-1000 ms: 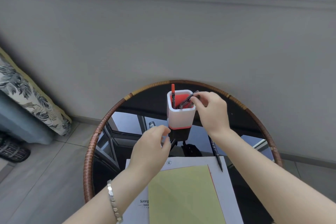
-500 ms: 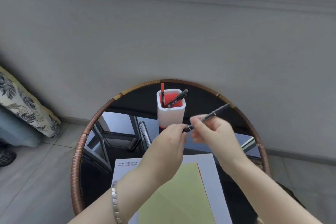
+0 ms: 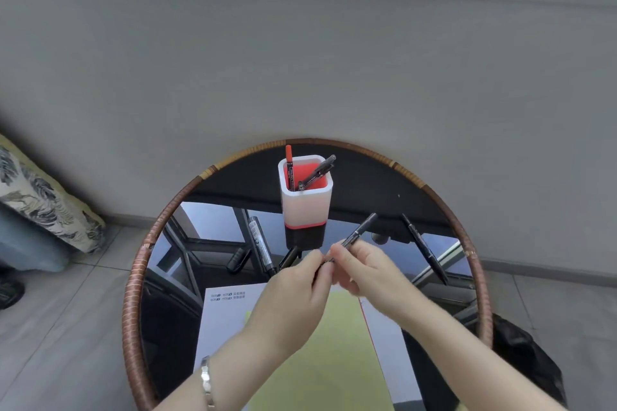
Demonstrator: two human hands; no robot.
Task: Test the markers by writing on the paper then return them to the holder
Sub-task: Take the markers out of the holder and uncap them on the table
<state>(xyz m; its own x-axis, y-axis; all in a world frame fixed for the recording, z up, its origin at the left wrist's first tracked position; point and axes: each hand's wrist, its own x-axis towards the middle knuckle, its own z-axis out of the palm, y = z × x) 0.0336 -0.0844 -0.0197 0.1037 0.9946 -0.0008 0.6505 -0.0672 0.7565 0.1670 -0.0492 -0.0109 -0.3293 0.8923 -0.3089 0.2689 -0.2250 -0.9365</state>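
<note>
A white holder (image 3: 306,207) with a red inside stands at the back of the round table. A red marker (image 3: 289,166) and two black markers (image 3: 317,172) stick out of it. My right hand (image 3: 369,269) holds a thin black marker (image 3: 360,230) by its body, slanting up to the right. My left hand (image 3: 297,287) pinches that marker's near end, where the cap is. Below my hands lies yellow paper (image 3: 337,364) on a white sheet (image 3: 227,317).
The table (image 3: 133,294) has a woven brown rim and a dark reflective glass top. A thick black marker (image 3: 262,245) lies left of the holder and a thin black pen (image 3: 424,248) lies at the right. A grey wall rises behind. A patterned cushion (image 3: 40,200) sits at far left.
My right hand lifted a black marker out of the holder and brought it toward me. My left hand rose to meet it and took hold of its near end.
</note>
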